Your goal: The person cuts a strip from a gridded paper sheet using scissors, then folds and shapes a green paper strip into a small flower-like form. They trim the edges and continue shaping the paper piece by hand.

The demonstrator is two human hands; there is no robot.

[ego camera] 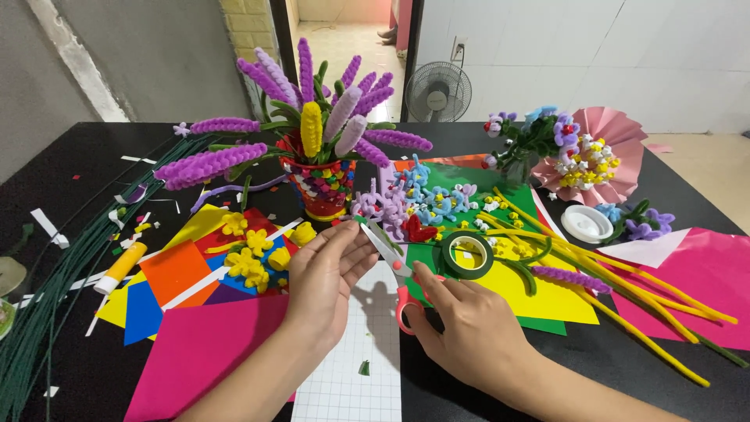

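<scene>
Between both hands, red-handled scissors (394,270) gripped by right hand (461,328) stand open; left hand (324,277) fingers pinch something tiny. Pipe-cleaner bouquet (324,133) beyond looks finished; yellow stems (625,293) lie unused.

A glue stick (119,268) lies on the left side of the black table (78,156), tilted, and it is a round tube with a yellow body and a white cap. A round white lid or tub (587,223) sits on the right, near the pink paper fan (617,144). No signs or screens show.
</scene>
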